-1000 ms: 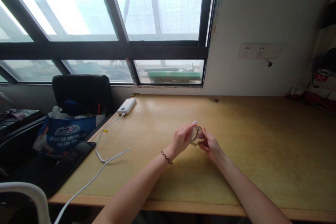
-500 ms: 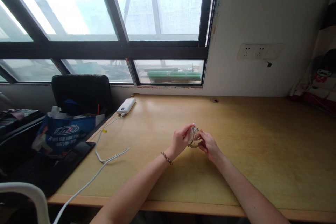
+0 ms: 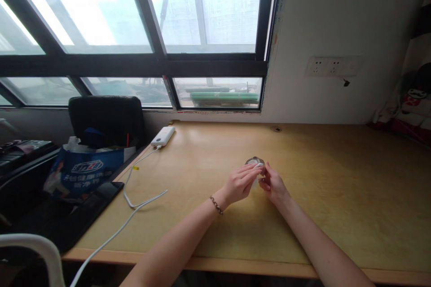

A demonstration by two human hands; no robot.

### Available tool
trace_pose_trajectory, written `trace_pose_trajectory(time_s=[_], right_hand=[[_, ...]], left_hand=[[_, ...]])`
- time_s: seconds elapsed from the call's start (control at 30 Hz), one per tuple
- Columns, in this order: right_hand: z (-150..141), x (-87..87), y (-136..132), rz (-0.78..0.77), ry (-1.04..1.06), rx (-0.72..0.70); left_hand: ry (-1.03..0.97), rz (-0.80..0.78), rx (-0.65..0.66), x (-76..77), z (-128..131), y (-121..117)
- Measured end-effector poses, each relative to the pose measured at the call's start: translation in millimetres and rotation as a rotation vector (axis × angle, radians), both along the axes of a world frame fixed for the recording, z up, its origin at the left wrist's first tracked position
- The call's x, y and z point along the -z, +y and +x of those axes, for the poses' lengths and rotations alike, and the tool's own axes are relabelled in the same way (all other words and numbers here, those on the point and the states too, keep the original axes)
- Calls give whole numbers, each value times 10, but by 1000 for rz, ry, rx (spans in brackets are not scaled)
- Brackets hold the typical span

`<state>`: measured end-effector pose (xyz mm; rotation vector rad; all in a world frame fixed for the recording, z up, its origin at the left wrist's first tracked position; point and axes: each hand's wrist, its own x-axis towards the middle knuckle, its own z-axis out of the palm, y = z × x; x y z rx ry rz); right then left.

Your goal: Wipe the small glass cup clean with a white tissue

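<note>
Over the middle of the wooden desk, my right hand [image 3: 276, 186] grips a small, shiny loop that looks like a metal wristwatch [image 3: 255, 160]. Its fingers are closed on the right side of the band. My left hand [image 3: 239, 182], with a braided bracelet on the wrist, lies across the near side of the watch, fingers extended together. Under those fingers a bit of white cloth or tissue [image 3: 255, 183] shows against the watch. Much of the watch is hidden behind the left fingers.
A white power bank [image 3: 163, 136] lies at the desk's back left, its white cable [image 3: 129, 208] trailing to the front edge. Left of the desk [image 3: 336, 215] stand a black chair [image 3: 106, 116] and a blue bag [image 3: 87, 170]. A white curved tube [image 3: 43, 246] is at lower left.
My left hand has swung from the watch's left side across its near face, fingers now straighter. The watch has tilted and risen slightly, and the white cloth shows more.
</note>
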<state>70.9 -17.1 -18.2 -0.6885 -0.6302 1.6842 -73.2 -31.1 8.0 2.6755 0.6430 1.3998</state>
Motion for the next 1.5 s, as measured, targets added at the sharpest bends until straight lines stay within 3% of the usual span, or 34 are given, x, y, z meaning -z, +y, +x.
trace_pose_trajectory(time_s=[0.5, 0.8, 1.13, 1.5], right_hand=[[162, -10, 91, -32, 158, 12], [185, -105, 65, -8, 155, 3], [172, -115, 50, 12, 87, 7], [112, -95, 25, 16, 45, 6]], left_hand=[[95, 116, 11, 10, -25, -22], [-43, 22, -93, 68, -106, 105], [-26, 33, -39, 64, -27, 12], [-51, -22, -158, 88, -131, 140]])
